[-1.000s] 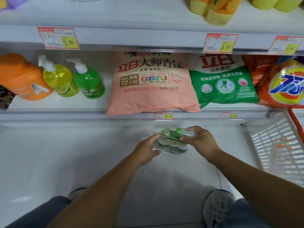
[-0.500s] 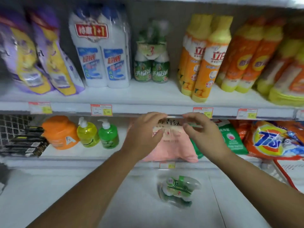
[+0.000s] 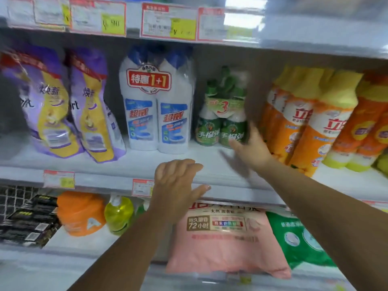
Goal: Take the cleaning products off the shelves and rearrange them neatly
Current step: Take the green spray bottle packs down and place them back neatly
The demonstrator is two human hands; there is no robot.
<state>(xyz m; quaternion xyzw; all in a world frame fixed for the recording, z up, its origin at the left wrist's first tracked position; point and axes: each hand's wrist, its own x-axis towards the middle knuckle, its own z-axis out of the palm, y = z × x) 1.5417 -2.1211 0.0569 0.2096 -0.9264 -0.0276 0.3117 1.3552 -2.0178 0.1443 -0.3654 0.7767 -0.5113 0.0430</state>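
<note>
A shrink-wrapped pack of green-labelled bottles (image 3: 220, 122) stands upright on the middle shelf (image 3: 105, 164). It sits between a white twin pack of cleaner (image 3: 155, 114) and a row of orange and yellow bottles (image 3: 310, 127). My right hand (image 3: 254, 150) is at the green pack's right side, thumb across the lower front of the right bottle; motion blur hides its fingers. My left hand (image 3: 178, 183) hovers with fingers spread in front of the shelf edge and holds nothing.
Two purple refill bags (image 3: 50, 106) lean at the left of the middle shelf. On the shelf below are black boxes (image 3: 27, 223), an orange jug (image 3: 79, 213), a yellow pump bottle (image 3: 118, 215), a pink detergent bag (image 3: 226, 244) and a green bag (image 3: 298, 238).
Both hands let go of a green bottle pack on the floor and rose to the middle shelf. The view lifted, and my right hand reached the green pack there.
</note>
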